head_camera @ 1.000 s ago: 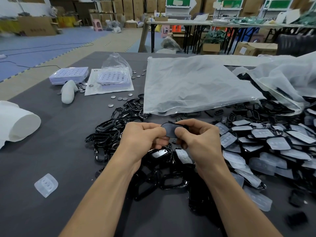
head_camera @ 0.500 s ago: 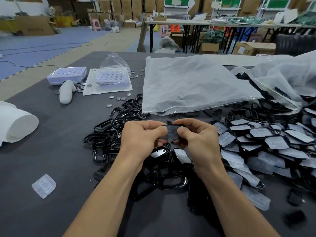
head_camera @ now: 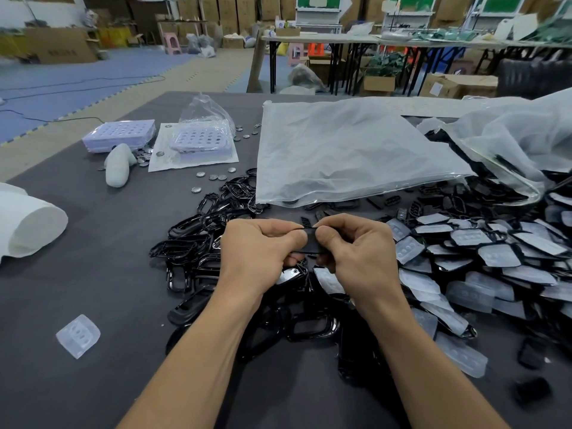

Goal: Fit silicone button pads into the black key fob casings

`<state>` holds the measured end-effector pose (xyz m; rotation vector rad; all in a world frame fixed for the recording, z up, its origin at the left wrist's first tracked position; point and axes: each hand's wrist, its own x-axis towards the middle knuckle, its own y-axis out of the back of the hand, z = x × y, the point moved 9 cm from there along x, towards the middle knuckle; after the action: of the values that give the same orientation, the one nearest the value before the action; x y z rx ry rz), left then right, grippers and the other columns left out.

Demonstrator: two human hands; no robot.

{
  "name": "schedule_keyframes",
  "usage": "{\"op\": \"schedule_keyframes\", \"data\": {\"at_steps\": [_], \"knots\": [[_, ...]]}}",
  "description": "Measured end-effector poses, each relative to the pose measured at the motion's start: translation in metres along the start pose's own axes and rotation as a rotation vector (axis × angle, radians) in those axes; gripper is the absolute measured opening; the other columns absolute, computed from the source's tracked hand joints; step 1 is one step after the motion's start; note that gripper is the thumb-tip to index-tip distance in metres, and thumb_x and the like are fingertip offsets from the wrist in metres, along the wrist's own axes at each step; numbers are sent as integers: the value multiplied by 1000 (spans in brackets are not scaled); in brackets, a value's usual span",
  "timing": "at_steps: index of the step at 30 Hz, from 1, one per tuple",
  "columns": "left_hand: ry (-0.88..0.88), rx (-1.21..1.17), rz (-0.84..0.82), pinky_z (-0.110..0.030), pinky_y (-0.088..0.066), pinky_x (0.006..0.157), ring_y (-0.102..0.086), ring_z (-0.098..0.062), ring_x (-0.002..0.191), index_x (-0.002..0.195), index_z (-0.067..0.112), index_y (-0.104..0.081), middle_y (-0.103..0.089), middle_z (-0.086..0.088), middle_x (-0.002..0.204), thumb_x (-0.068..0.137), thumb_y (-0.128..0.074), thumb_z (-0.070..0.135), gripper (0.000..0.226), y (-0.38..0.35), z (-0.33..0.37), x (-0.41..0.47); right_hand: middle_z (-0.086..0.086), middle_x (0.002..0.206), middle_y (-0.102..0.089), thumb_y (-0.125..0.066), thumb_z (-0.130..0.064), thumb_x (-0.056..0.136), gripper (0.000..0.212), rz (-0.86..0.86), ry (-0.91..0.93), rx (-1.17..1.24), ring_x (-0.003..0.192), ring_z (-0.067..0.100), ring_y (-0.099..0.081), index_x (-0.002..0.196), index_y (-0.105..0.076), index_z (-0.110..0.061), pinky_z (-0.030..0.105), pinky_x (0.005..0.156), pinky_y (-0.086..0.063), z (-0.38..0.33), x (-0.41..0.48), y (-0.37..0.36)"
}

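Pinching one black casing by its edges, left hand and right hand both curled tight around it, thumbs pressing on top, just above the heap of empty casings on the table. Judging it light, stiff and glossy, so probably slipping unless gripped at the rim. Judging the silicone soft and bendy, like the loose pad lying well apart leftward, needing thumb pressure for seating. Lying rightward, finished pieces.
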<state>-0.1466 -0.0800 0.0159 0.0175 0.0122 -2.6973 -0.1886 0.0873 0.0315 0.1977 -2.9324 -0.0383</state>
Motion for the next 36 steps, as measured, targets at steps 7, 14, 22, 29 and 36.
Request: {"op": "schedule_keyframes", "data": {"at_steps": [7, 14, 22, 29, 36], "knots": [[35, -69, -30, -20, -55, 54, -71, -17, 57, 78, 11, -82, -78, -13, 73, 83, -81, 0, 13, -1, 0, 0, 8, 72, -75, -73, -4, 83, 21, -63, -32, 51, 56, 20, -67, 87, -80, -24, 30, 57, -58, 2, 1, -5], [143, -119, -254, -20, -59, 64, -79, -20, 84, 90, 11, -82, -81, -13, 92, 88, -58, -13, 34, -13, -3, -4, 8, 64, -69, -69, 11, 84, 33, -33, -48, 131, 48, 15, -58, 82, -80, -20, 22, 48, -49, 5, 5, 1], [157, -72, -247, -21, -60, 59, -76, -15, 70, 72, 15, -83, -79, -13, 83, 91, -70, 2, 26, -10, -5, -3, 5, 61, -68, -71, 9, 83, 31, -13, -29, 118, 48, 14, -59, 82, -81, -21, 22, 49, -49, 2, 4, 3], [95, -24, -114, -21, -54, 50, -68, -15, 52, 65, 13, -81, -74, -14, 65, 82, -73, -4, 26, -6, -8, 4, 5, 64, -68, -66, 14, 85, 39, -52, -100, 217, 50, 16, -57, 79, -82, -20, 24, 47, -47, 9, 4, -5], [124, -80, -25, -21, -52, 46, -68, -16, 48, 87, -1, -74, -73, -15, 63, 81, -76, -6, 7, -3, -14, 5, 12, 74, -71, -51, 20, 91, 47, -99, -245, 386, 49, 14, -58, 86, -83, -14, 21, 50, -51, 16, 2, -7]]}}
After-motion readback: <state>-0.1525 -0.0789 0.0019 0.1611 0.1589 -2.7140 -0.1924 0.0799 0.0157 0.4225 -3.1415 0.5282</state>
